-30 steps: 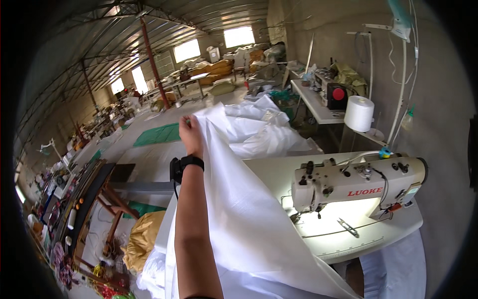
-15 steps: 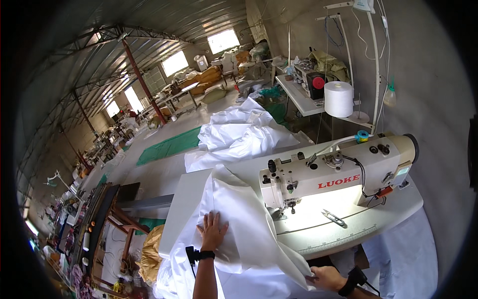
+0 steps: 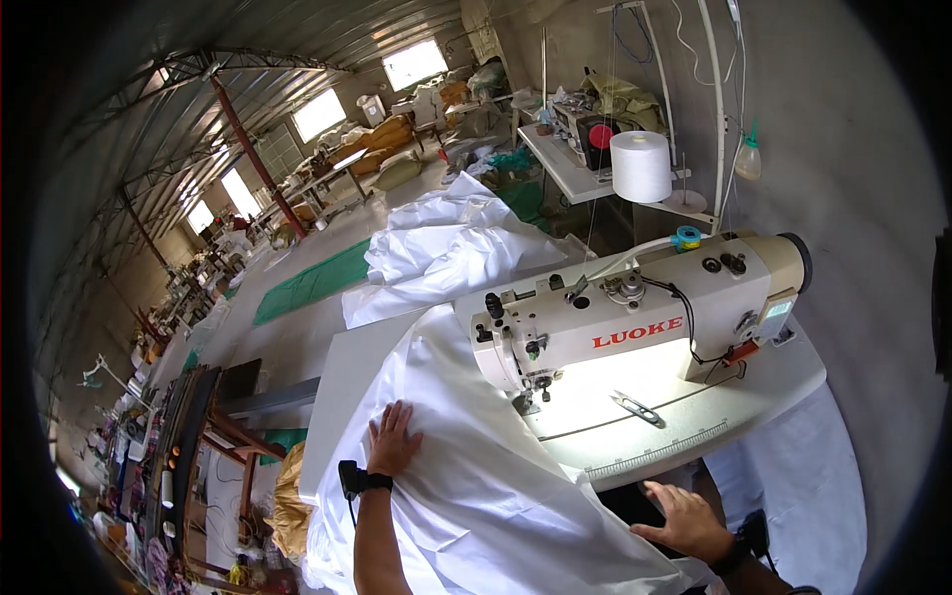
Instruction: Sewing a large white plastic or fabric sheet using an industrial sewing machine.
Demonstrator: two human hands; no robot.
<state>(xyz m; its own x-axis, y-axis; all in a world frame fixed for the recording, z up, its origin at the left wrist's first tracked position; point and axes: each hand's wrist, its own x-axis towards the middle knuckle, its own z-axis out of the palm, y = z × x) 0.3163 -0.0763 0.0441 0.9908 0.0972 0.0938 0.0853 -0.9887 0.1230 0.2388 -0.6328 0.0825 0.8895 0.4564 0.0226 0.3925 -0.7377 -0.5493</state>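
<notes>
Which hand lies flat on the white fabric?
The left hand, palm down on the white fabric; the right hand is open beside the front edge of the sewing table.

Cloth (image 3: pixel 466 466), 6 o'clock: plain white. Sewing machine (image 3: pixel 595 315), 3 o'clock: off-white body, red lettering (image 3: pixel 638 333), black handwheel (image 3: pixel 802 266). Worktop (image 3: pixel 739 409), 4 o'clock: pale grey-white, row of dark scale marks (image 3: pixel 657 451). Thread cone (image 3: pixel 641 169), 2 o'clock: white. Flat sheet (image 3: pixel 312 285), 9 o'clock: green. Column (image 3: pixel 258 159), 10 o'clock: dark red. Left wrist strap (image 3: pixel 377 481): black.

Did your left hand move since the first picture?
Yes. Judged against the sewing machine, the left hand came down and back toward the person; now it lies on the white cloth.
</notes>
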